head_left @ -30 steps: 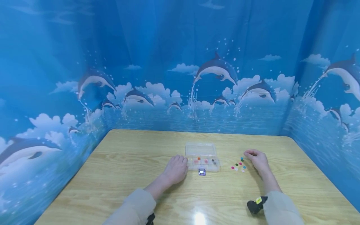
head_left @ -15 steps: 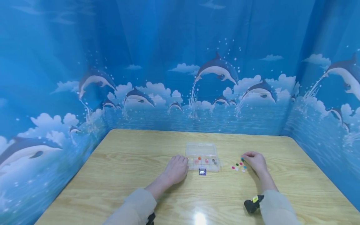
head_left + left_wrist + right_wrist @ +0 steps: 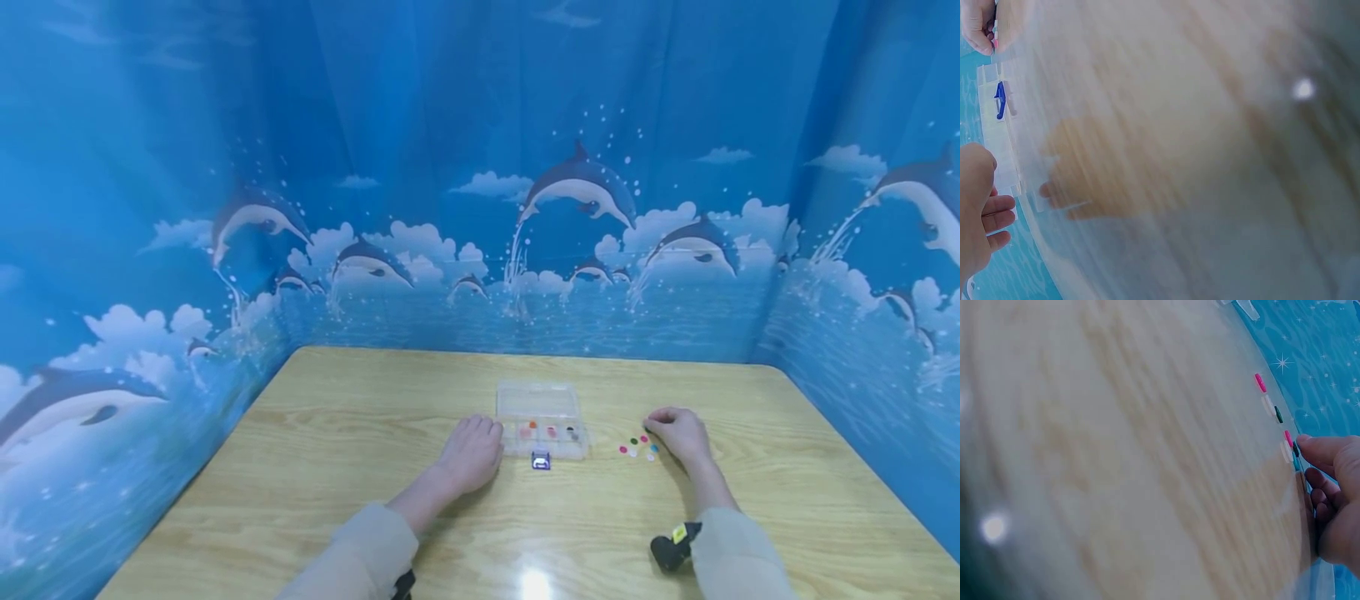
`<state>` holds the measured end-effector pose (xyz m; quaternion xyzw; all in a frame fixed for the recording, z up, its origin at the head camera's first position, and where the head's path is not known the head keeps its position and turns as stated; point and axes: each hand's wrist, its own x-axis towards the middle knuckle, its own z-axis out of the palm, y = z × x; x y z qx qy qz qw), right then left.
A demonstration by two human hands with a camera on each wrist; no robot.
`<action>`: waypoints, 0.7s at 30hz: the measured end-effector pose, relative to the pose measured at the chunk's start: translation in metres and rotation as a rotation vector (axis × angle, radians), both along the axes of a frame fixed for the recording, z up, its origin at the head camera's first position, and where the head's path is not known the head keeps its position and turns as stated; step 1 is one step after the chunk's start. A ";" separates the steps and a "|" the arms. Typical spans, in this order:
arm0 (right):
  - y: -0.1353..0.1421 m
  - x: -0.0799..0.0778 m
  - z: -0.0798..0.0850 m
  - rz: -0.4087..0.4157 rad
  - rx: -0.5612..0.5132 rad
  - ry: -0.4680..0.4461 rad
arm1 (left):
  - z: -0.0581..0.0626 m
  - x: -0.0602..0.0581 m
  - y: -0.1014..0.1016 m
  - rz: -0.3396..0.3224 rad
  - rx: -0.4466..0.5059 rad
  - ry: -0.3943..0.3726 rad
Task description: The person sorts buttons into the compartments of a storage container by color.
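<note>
In the head view a clear plastic compartment box lies with its lid raised at the back and a blue latch at its front. Small coloured discs sit in its compartments. My left hand rests at the box's left end, fingers loosely bent and touching its edge. On the right, my right hand has thumb and forefinger together at a dark green disc. Whether they pinch it I cannot tell. Next to it lie several small flat discs, including a pink disc and a blue disc.
The wood-grain table bears the box and the loose discs. A blue dolphin-print curtain stands behind it and along both sides. A black wrist camera is strapped to my right forearm.
My right hand has moved slightly left, its fingertips going onto the back of the disc cluster; the light blue disc there is now hidden. The left hand and box stay put.
</note>
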<state>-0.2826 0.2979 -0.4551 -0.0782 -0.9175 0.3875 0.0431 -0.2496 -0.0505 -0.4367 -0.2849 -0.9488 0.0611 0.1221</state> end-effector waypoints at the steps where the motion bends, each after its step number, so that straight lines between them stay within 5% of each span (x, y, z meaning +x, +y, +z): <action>1: 0.000 0.000 0.001 0.000 0.006 0.004 | 0.000 0.000 0.000 0.000 0.001 0.000; 17: -0.003 0.001 0.007 -0.009 0.043 -0.055 | -0.002 0.003 -0.003 -0.033 0.036 0.059; 21: -0.003 0.002 0.009 0.003 0.059 -0.053 | -0.003 0.001 -0.002 -0.017 0.031 0.024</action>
